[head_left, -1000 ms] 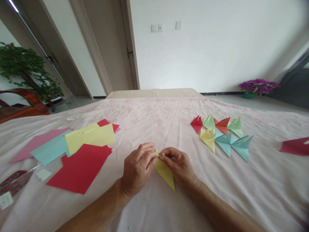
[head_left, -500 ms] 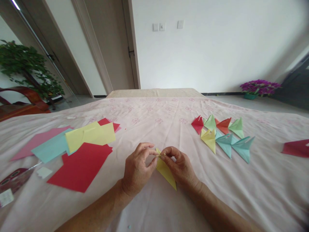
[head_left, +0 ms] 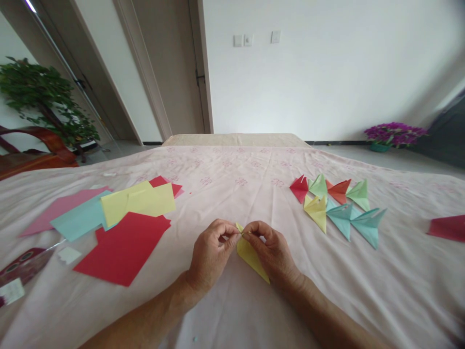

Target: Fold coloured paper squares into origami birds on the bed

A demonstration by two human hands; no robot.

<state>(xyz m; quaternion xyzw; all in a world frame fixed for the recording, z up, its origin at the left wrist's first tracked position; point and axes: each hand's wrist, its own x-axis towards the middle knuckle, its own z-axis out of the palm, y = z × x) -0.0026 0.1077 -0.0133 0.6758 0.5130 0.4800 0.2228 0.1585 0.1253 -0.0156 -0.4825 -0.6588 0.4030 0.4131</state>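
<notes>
A folded piece of yellow paper (head_left: 250, 254) is between my hands, low in the middle of the view. My left hand (head_left: 212, 249) pinches its upper part with thumb and forefinger. From the other side my right hand (head_left: 271, 249) pinches the same spot, and the two sets of fingertips nearly meet. A small yellow tip shows above the fingers, and a long pointed part hangs down beside my right hand. The fingers hide the fold where they grip.
Red paper sheets (head_left: 123, 249), yellow sheets (head_left: 145, 201), a blue sheet (head_left: 78, 220) and a pink sheet (head_left: 47, 213) overlap at left, near a clear package (head_left: 32, 269). Several folded paper shapes (head_left: 339, 220) stand at right. Beyond them lies a dark red piece (head_left: 448, 228). A patterned cloth (head_left: 218, 165) covers the surface.
My left forefinger and thumb have closed onto the yellow paper, and the other left fingers have curled in. My right hand keeps its pinch. The whole view has shifted slightly.
</notes>
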